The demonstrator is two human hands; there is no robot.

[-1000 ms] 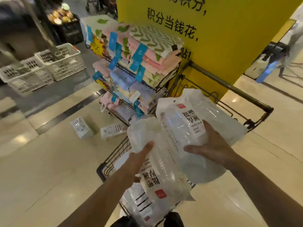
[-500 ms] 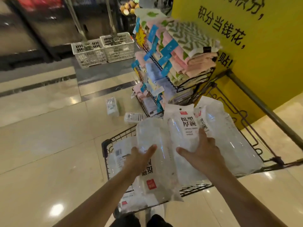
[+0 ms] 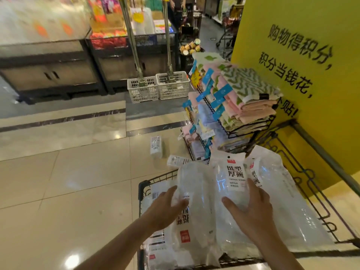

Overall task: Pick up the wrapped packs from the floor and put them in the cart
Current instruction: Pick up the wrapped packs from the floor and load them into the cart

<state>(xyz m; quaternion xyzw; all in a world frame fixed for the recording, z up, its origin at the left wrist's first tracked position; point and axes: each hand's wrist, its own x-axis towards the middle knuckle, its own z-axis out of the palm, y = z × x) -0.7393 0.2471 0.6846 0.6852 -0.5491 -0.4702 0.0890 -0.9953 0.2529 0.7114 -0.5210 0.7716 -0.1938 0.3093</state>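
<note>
Glossy beige tiled shop floor [image 3: 64, 191], dark strip crossing farther off. Near: wire cart [image 3: 143, 190] loaded with clear wrapped packs. Left hand [image 3: 165, 208] fingers spread, thumb and fingers against left pack [image 3: 194, 201]. Right hand [image 3: 251, 209] spread flat on middle pack [image 3: 231, 178]; third pack [image 3: 282, 195] just right of it. Beyond cart, two packs on floor: one [image 3: 156, 146] lying apart, another [image 3: 176, 161] near cart's far rim. Farther right: towel rack [image 3: 233, 98] before yellow sign [image 3: 311, 75]. Far: two white baskets [image 3: 158, 87].
</note>
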